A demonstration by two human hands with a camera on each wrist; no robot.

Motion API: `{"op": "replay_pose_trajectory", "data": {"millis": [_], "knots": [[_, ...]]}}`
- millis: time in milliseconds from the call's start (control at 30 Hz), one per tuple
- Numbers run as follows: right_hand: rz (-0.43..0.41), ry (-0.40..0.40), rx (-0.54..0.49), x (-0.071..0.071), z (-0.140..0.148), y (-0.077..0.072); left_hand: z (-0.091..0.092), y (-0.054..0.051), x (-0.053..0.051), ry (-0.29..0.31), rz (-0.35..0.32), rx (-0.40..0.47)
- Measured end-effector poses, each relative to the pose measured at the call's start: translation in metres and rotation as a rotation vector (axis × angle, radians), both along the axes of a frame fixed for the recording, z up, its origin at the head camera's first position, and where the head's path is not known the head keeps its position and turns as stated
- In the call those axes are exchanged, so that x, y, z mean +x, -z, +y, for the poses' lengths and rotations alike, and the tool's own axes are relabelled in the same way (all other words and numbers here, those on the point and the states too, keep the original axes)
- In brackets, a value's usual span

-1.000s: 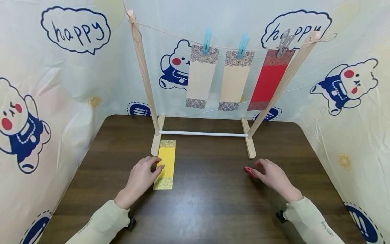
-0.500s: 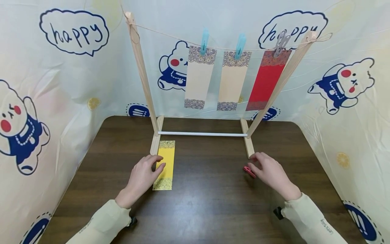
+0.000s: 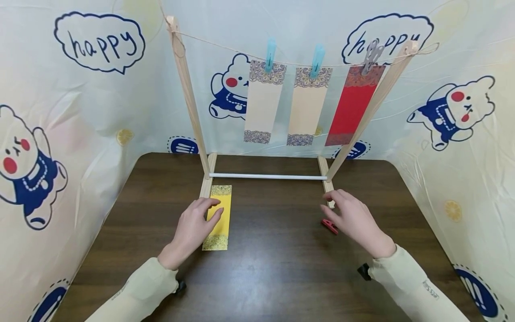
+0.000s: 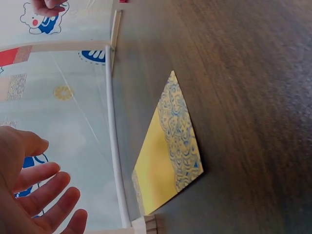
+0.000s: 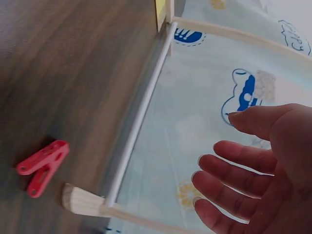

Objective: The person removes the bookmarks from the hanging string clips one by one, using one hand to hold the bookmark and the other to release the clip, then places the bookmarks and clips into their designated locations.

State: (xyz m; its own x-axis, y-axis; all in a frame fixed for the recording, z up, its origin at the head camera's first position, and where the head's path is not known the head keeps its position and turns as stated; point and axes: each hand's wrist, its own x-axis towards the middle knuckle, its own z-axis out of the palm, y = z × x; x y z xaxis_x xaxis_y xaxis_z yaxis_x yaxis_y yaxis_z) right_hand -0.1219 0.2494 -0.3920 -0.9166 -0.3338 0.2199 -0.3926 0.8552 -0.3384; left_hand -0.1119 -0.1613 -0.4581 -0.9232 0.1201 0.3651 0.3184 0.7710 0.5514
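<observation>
The left hand, left of the middle in the head view, has loose fingers spread apart and holds nothing. It is over the yellow card, which lies on the brown table, but how high over it is hard to tell. The right hand, right of the middle, has loose fingers too and holds nothing. The red clip lies on the table just below its thumb. Behind the hands, a wooden stand has a white bar low down. A string runs across the top. From left to right, a white card, a cream card and a red card hang there. Two blue clips hold the first two, and a grey clip holds the last. At the back is a pale cloth with bears on it
</observation>
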Motion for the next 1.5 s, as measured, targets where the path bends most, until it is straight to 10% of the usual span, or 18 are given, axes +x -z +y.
{"op": "replay_pose_trajectory", "data": {"millis": [1500], "knots": [[0.297,-0.177,0.1,-0.021,-0.051,-0.083,0.035,-0.048,-0.039,0.046,0.087,0.162]]}}
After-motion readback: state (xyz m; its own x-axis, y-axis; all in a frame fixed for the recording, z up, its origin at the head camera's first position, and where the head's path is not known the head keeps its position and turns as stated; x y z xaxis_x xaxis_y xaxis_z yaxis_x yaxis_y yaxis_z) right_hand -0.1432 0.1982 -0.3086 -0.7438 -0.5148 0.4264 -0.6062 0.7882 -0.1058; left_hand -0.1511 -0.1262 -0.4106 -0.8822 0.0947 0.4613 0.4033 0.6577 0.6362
